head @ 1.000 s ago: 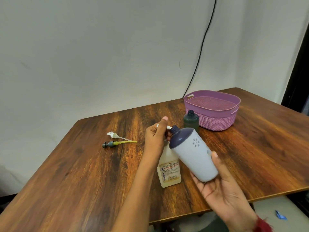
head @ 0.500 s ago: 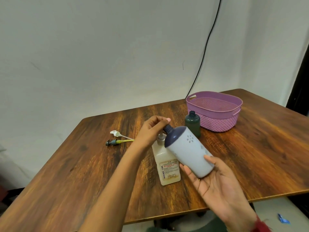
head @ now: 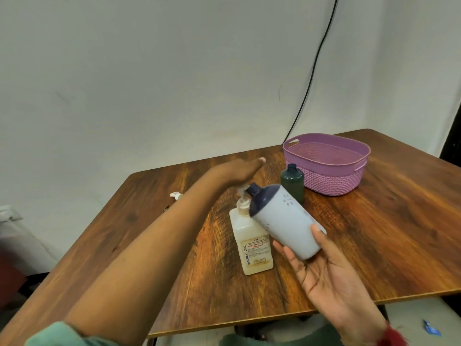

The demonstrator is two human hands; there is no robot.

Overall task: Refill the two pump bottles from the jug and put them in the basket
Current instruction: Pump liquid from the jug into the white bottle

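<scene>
My right hand grips a pale blue bottle with a navy top and open neck, tilted to the left above the table. My left hand reaches out low over the table beyond the bottle's neck, fingers stretched and blurred, with nothing seen in it. Under the tilted bottle stands a square translucent Biochek jug with a white pump on top. A dark green bottle with no pump stands just behind, beside the purple basket, which looks empty. A white pump head lies at the left, partly hidden by my forearm.
The wooden table meets a white wall at the back. A black cable hangs down the wall behind the basket. The table's near edge runs just below my right hand.
My left hand has left the blue bottle's neck and stretched out further across the table. The right hand still holds the bottle at much the same tilt.
</scene>
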